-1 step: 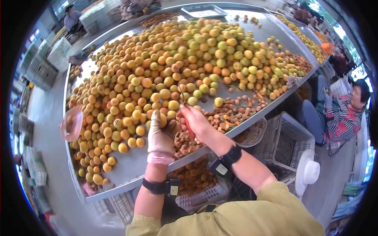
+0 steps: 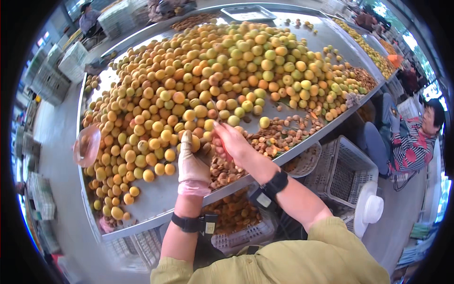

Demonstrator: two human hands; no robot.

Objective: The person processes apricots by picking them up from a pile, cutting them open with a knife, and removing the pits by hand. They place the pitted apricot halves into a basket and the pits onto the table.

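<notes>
My left hand (image 2: 194, 163), in a pale glove with dark-stained fingers, is closed round an apricot (image 2: 196, 143) that shows partly beside the fingertips. Close on its right, my bare right hand (image 2: 231, 144) grips a knife with a red handle (image 2: 225, 150); its thin blade (image 2: 215, 110) points up and away over the fruit. Beyond both hands spreads a large heap of yellow-orange and greenish apricots (image 2: 189, 75) on a metal table (image 2: 158, 194). Below and right of my hands lie many brown apricot stones (image 2: 265, 142), some near the table's front edge.
A crate of cut apricot pieces (image 2: 236, 213) stands under the front edge. To the right are a grey crate (image 2: 347, 170), a white hat (image 2: 371, 208) and a seated person (image 2: 414, 137). A clear pink bowl (image 2: 87, 146) sits at the left edge, a tray (image 2: 248, 13) at the far edge.
The whole view has shifted very slightly. My hands stay together, with the apricot and knife held as before.
</notes>
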